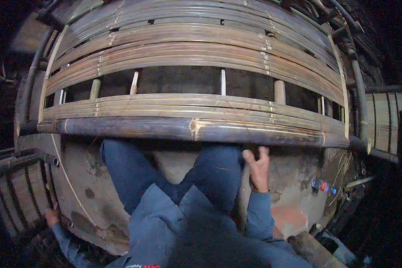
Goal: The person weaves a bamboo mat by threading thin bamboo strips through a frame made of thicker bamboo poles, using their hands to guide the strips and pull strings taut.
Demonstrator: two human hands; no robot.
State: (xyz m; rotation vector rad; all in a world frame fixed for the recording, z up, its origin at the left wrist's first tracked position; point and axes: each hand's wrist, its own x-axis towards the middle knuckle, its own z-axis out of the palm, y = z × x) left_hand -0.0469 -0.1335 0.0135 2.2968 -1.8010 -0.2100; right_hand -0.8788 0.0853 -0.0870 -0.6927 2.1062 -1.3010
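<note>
Bamboo slat bench [183, 102]: likely stiff, heavy, slick; grip front pole [194, 129].
Right hand [257, 169] spread just below front edge; left hand [52, 217] beside slatted panel [20, 192], grip unclear.

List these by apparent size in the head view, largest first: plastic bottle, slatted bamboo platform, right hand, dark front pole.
1. Slatted bamboo platform
2. Dark front pole
3. Right hand
4. Plastic bottle

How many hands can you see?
2. The right hand is close to the bench's front bamboo pole, its fingers apart. The left hand is far left, by the smaller slatted bamboo seat. Dark edges might hide others.
</note>
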